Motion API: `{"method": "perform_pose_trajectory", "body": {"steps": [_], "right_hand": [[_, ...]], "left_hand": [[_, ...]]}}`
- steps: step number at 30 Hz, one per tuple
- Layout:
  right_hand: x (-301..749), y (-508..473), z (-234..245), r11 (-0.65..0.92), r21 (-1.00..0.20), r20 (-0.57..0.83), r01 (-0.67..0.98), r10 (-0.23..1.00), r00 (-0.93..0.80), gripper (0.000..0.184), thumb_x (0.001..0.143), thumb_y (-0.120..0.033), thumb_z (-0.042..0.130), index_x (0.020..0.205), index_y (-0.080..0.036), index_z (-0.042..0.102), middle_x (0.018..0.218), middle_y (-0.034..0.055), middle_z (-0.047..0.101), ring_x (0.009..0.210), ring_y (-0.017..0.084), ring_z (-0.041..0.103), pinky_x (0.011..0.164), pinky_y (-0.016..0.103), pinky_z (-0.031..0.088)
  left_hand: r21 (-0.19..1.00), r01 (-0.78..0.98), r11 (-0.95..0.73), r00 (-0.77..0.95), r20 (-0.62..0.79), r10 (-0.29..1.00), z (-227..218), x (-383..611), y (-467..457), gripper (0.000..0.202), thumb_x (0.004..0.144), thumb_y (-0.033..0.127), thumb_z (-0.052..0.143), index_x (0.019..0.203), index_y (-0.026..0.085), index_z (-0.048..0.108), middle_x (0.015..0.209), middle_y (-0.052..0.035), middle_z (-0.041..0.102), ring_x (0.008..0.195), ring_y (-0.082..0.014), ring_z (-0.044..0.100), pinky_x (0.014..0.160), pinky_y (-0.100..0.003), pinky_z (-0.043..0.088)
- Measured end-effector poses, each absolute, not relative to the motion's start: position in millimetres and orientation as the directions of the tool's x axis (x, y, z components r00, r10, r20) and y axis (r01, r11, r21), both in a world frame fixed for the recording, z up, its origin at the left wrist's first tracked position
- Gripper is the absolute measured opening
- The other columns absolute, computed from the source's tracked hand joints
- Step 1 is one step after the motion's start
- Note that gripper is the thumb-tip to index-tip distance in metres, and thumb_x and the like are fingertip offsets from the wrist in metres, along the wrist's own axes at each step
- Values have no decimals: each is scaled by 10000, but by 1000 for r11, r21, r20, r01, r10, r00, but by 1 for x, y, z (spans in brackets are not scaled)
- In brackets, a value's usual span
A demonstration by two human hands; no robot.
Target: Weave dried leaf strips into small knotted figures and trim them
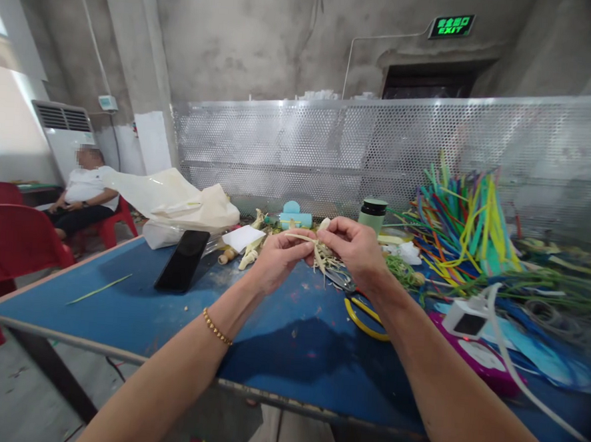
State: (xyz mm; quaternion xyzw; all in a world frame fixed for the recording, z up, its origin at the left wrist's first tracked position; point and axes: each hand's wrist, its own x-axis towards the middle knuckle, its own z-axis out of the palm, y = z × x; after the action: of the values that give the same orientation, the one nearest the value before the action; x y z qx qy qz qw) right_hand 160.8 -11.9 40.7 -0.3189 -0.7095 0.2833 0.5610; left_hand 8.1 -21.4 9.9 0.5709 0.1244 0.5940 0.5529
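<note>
Above the blue table [134, 311], my left hand [279, 261] pinches a pale, straw-like strip [302, 237] between thumb and fingers. My right hand [354, 251] is closed on the same pale piece from the other side, fingertips close to those of my left. Exactly how the piece is folded is too small to make out. Under the hands lies a small heap of pale shreds [323, 257]. Scissors with yellow handles [367, 322] rest on the table just below my right hand, partly hidden by it.
A black phone [183, 261] and a pale bag [196, 205] are at the left. Colourful strips [470, 225] pile up at the right, by a green jar [372, 219] and a charger [467, 318] with a white cable. One seated person [90, 188] is farther back.
</note>
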Motion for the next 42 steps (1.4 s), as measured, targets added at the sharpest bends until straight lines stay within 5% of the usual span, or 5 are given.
{"method": "perform_pose_trajectory", "body": {"steps": [18,27,35,42], "right_hand": [[156,-10,35,630,-769,615,108,776,-140,272,741,-407,697,690,-205,521,564,-23,550,494,127,504,465,257,386],[168,-3,42,708,-530,774,468,629,-74,367,860,-479,562,715,-157,660,653,41,622,596,144,510,541,262,387],[164,-6,41,641,-730,625,235,766,-149,339,732,-487,705,672,-161,632,624,9,586,583,131,495,539,257,397],[160,-8,39,652,-722,635,229,757,-154,261,739,-371,668,620,-172,549,574,-23,497,542,105,427,517,250,346]], "left_hand": [[778,-538,-324,287,530,798,9,7,-20,193,693,221,779,840,123,701,669,-21,625,596,-105,545,613,-266,400],[778,-531,-336,205,503,840,10,4,-12,258,657,262,821,847,114,728,771,-54,680,636,-107,584,681,-287,471],[810,-509,-291,256,465,848,7,7,-13,240,651,262,826,822,109,757,786,-76,693,650,-114,581,667,-278,462],[836,-412,-362,292,498,817,6,6,-13,208,664,284,816,761,109,758,732,-72,661,616,-106,535,609,-266,408]]}}
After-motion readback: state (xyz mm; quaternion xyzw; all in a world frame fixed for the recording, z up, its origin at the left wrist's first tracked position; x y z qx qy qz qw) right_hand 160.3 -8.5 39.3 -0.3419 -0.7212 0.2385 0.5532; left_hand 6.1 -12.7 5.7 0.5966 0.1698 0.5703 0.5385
